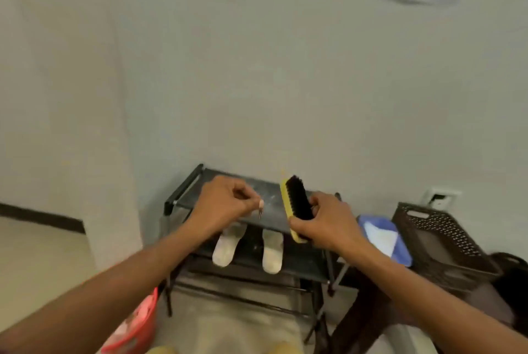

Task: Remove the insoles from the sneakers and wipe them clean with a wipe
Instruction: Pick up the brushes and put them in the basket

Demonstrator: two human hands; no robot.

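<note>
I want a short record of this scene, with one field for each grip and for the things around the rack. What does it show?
left grip: pinches a small thing, too small to identify
right grip: holds a brush with a yellow back and black bristles
insoles: two, pale, side by side on the lower shelf
rack: black, against the wall
tray: blue, right of the rack, something white in it
basket: dark, with holes, far right
bucket: red, lower left
</note>
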